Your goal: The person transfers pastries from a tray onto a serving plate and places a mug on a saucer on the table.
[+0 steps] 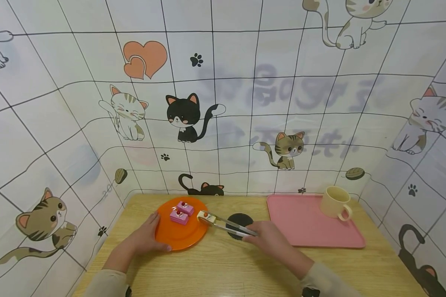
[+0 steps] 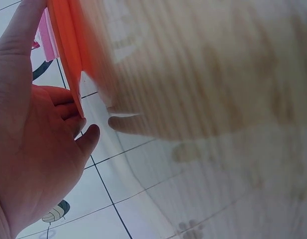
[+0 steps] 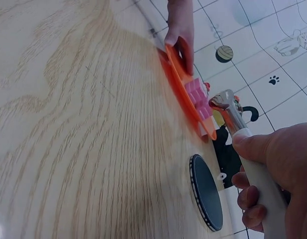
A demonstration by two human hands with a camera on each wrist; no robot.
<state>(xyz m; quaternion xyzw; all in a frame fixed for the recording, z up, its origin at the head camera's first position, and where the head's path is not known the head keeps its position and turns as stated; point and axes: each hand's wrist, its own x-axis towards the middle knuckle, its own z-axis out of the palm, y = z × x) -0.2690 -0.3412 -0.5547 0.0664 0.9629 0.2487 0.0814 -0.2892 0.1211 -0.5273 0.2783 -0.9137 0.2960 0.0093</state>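
My left hand [image 1: 143,237] holds the left edge of an orange plate [image 1: 180,242], the thumb along the near rim and the fingers round the side. Two pink toy cake slices [image 1: 179,217] with red toppings sit on the plate. In my right hand [image 1: 269,241] is a pair of tongs [image 1: 232,226], gripped by the handles; the right wrist view shows the fingers wrapped round a white handle [image 3: 265,191]. Between the tongs' tips is a cream-coloured toy cake slice [image 1: 205,217] with a red topping, over the plate's right edge.
Beneath the tongs lies a round black coaster [image 1: 239,220]. Farther right, a pink tray [image 1: 301,222] carries a yellow mug [image 1: 334,202] at its back right corner. Cat-patterned walls [image 1: 234,103] enclose the wooden table [image 1: 223,272] at the back and sides.
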